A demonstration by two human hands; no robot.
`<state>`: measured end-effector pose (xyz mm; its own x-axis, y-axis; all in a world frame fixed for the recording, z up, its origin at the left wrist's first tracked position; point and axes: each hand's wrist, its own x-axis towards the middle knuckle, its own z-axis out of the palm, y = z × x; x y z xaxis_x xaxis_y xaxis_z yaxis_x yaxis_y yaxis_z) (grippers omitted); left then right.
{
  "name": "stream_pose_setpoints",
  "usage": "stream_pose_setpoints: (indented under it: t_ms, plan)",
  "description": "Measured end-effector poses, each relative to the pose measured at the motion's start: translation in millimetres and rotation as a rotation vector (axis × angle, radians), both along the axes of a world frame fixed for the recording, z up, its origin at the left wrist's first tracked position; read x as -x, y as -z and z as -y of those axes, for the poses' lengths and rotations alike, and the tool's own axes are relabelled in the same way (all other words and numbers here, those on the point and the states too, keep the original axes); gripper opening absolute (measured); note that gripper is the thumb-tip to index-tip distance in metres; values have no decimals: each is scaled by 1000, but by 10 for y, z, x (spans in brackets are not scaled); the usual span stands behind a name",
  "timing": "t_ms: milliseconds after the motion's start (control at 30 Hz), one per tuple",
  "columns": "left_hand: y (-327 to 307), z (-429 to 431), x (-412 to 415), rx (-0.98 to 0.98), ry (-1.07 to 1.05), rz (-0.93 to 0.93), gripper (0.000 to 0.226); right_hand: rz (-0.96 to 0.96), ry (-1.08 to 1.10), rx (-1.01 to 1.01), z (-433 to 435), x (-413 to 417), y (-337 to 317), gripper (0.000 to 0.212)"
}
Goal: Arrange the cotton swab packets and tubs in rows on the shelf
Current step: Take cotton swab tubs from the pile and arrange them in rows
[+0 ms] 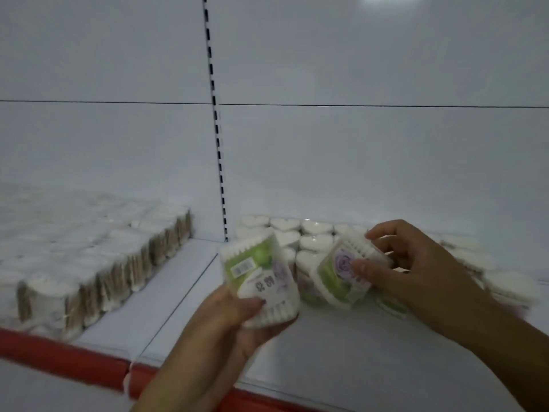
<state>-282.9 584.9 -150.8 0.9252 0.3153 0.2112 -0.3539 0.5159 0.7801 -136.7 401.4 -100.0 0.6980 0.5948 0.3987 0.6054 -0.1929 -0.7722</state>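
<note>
My left hand grips a cotton swab tub with a green and purple label, held tilted above the white shelf. My right hand pinches a second tub of the same kind, tilted, just in front of the rows. Heart-shaped tubs stand upright in rows behind both hands, near the back panel. More swab tubs lie to the right, partly hidden by my right hand and blurred.
Packets of wooden-stick cotton swabs stand in rows on the left shelf section. A slotted upright divides the white back panel. A red edge strip runs along the shelf front. Bare shelf lies between the two groups.
</note>
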Motion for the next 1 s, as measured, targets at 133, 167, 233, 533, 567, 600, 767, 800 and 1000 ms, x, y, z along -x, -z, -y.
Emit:
stream_pose_setpoints:
  t_ms: [133,167,233,533,567,600,767,800,1000]
  plan:
    - [-252,-623,393,-380,-364,-89,43,52,-16,186,-250,112,192,59]
    - [-292,-735,434,-499,-428,-141,44,87,-16,238,-315,155,267,53]
    - [-342,-876,455,-740,-574,-248,34,243,-11,348,-450,220,401,43]
    - [-263,-882,161,-1611,-627,-548,41,790,84,275,-800,276,552,37]
    - [-223,-855,113,-1623,-666,-544,41,793,79,283,-817,268,555,38]
    - [-180,-832,71,-1632,-698,-542,42,793,73,299,-831,263,557,38]
    - [-24,-800,-52,-1599,-758,-523,53,806,39,442,-866,247,499,38]
    - [-14,-810,-59,-1592,-756,-523,54,783,24,459,-841,238,493,41]
    - [-319,-820,-158,-1689,-747,-418,79,826,20,499,-271,83,324,43]
